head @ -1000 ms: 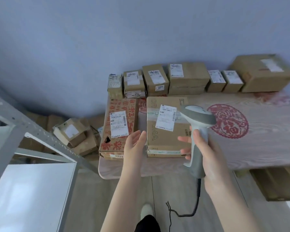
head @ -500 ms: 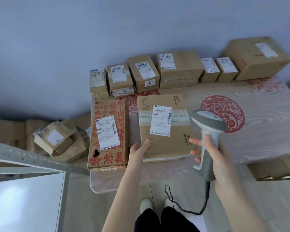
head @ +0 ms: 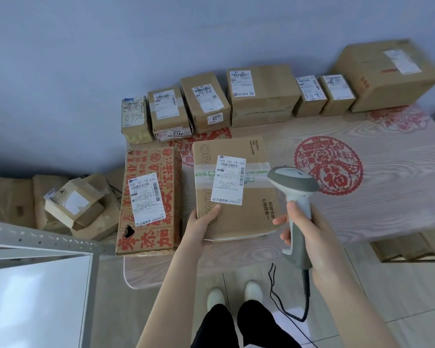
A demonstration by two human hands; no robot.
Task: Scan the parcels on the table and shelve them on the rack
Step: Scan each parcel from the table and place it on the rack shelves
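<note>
A flat brown parcel [head: 251,217] with a white shipping label [head: 228,179] lies near the table's front edge. My left hand [head: 199,227] grips its near left corner, thumb on top. My right hand [head: 309,229] holds a grey and white barcode scanner [head: 293,189] by the handle, its head over the parcel's right edge, facing the label. Left of it lies a long parcel with red print [head: 148,197] and its own label. Several smaller parcels [head: 204,101] stand in a row along the wall.
The wood-grain table [head: 374,197] bears red paper-cut designs. A large box [head: 387,74] sits at the back right. The grey metal rack with a white shelf [head: 35,297] stands at the lower left. Flattened cartons [head: 73,207] lie on the floor beyond it. The scanner's black cable [head: 286,310] hangs down.
My left hand has moved onto the flat parcel's near left corner and taken hold of it. The scanner has come closer to the label. The camera has tilted down.
</note>
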